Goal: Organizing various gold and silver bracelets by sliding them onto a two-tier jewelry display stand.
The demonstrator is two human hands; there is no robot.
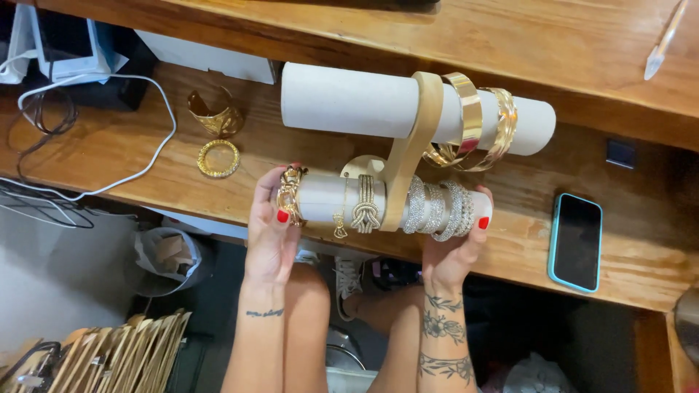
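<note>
Fingers (282,191) of left hand (271,234) clasp gold chain bracelet (290,195) on lower roll (324,198) of stand (411,138); right hand (455,247) grips roll's other end. Stand on surface (131,145), phone (575,241) at 3 o'clock.

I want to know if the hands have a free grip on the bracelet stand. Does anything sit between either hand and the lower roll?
Partly. The left hand meets a gold chain bracelet at the end of the lower roll, so its fingers lie on that. The right hand touches the roll's other end directly, beside the sparkly bangles.
</note>
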